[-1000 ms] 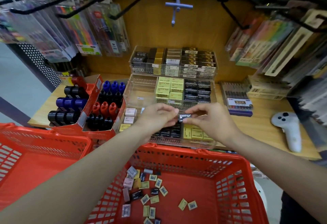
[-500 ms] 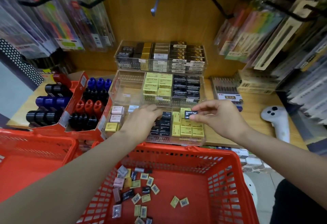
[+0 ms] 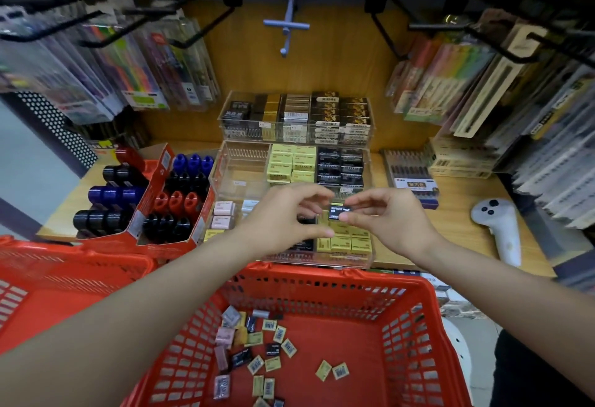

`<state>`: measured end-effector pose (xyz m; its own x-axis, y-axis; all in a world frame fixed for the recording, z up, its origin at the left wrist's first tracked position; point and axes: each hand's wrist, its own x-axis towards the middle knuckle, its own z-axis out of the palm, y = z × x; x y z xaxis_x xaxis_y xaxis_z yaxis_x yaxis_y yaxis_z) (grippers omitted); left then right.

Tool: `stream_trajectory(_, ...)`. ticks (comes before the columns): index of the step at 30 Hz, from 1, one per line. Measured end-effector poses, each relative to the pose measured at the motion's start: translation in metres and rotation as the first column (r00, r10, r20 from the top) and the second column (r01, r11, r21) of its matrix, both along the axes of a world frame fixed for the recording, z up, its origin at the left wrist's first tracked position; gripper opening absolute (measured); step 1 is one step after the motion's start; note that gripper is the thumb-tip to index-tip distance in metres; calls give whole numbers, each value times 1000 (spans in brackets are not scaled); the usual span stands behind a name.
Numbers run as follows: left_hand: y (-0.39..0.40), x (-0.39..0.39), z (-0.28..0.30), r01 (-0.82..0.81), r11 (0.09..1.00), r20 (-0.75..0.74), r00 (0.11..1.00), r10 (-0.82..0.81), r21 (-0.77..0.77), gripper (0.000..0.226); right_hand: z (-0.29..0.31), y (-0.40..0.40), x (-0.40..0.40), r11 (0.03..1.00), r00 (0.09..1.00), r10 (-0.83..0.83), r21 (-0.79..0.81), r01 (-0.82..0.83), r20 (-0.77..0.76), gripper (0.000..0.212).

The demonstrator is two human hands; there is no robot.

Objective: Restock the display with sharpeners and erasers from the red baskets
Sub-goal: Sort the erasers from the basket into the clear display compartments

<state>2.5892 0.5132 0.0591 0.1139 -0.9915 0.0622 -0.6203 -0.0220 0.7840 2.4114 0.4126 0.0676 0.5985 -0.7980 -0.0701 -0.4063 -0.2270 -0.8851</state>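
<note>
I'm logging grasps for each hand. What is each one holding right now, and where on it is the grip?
The right hand pinches a black eraser by its right end, between thumb and fingertips. The left hand is curled beside it; whether it touches the eraser cannot be told.

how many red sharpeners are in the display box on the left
3 red sharpeners show, side by side in one row in the middle of the red display box, between black rows. More may sit hidden beneath.
</note>
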Motion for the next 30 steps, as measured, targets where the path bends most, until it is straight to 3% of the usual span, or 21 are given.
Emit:
stream_trajectory(4,2,0,10,-28,987,171,984,56,-161,35,6,11,14,998,997,10,59,-15,77,27)
stream_trajectory(10,18,6,-14,16,994,258,966,13,-112,33,-3,22,24,993,1000,5,121,-6,15,18)
stream_trajectory(13,19,13,-17,-60,985,253,962,101,-163,29,-7,23,33,977,998,-22,213,8,65,13)
stream_trajectory(15,16,22,-18,-130,979,305,936,174,-158,30,-7,15,28,996,997,68,-47,-70,-46,12)
stream_trajectory(17,13,28,-24,-149,986,377,911,165,-73,33,-5,6,11,882,942,161,-386,-271,-293,23)
stream_trajectory(18,12,29,-29,-145,989,402,904,142,-22,34,-5,2,1,806,894,183,-458,-374,-409,31)
stream_trajectory(20,9,26,-39,-129,990,418,903,98,47,37,-8,-2,-17,729,805,187,-470,-498,-563,46)
stream_trajectory(23,1,22,-49,-121,992,415,905,93,42,32,-22,-3,-29,679,735,213,-443,-585,-644,57)
stream_trajectory(30,-18,19,-61,-29,996,540,841,-21,85,35,-34,-5,-31,646,742,219,-476,-597,-634,48)
